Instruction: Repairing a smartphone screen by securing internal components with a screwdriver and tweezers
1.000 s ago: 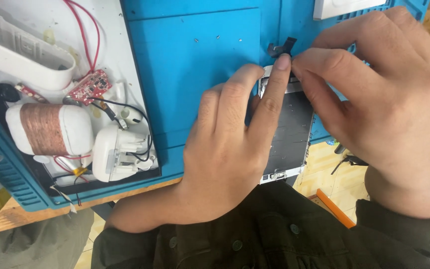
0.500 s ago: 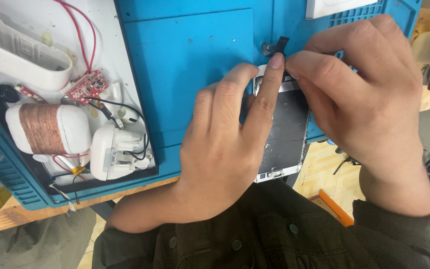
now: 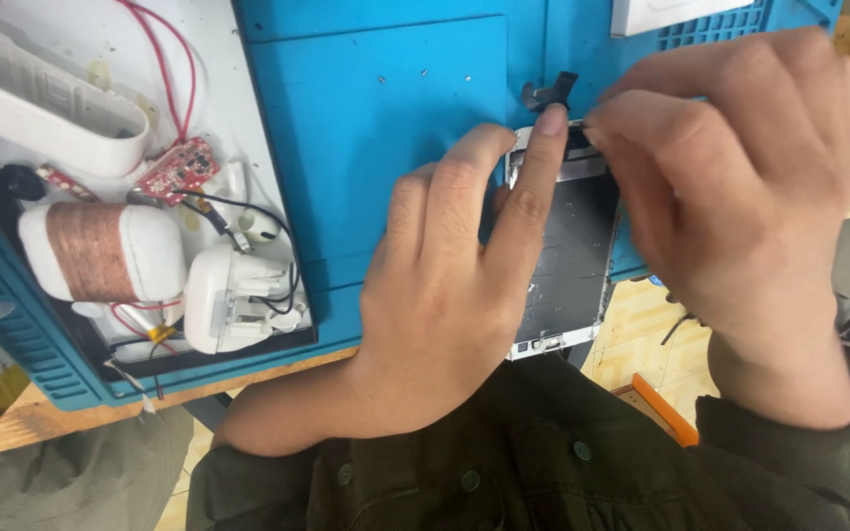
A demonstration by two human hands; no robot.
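Observation:
A flat phone screen panel (image 3: 568,265) with a dark back and metal frame lies over the near edge of a blue work mat (image 3: 366,128). My left hand (image 3: 455,295) lies on the panel, its index finger pressed at the panel's top edge. My right hand (image 3: 740,206) pinches at the same top edge with thumb and fingertips; what it pinches is too small to tell. A small black part (image 3: 548,93) lies on the mat just above the fingertips.
A white tray (image 3: 248,147) at the left holds an opened white device with a copper coil (image 3: 91,251), a red circuit board (image 3: 174,172) and red and black wires. Tiny screws (image 3: 423,73) lie on the mat. A wooden bench edge (image 3: 12,423) runs below.
Both hands stay at the panel's top edge. My right hand's fingers have shifted slightly there. The view has drifted a little.

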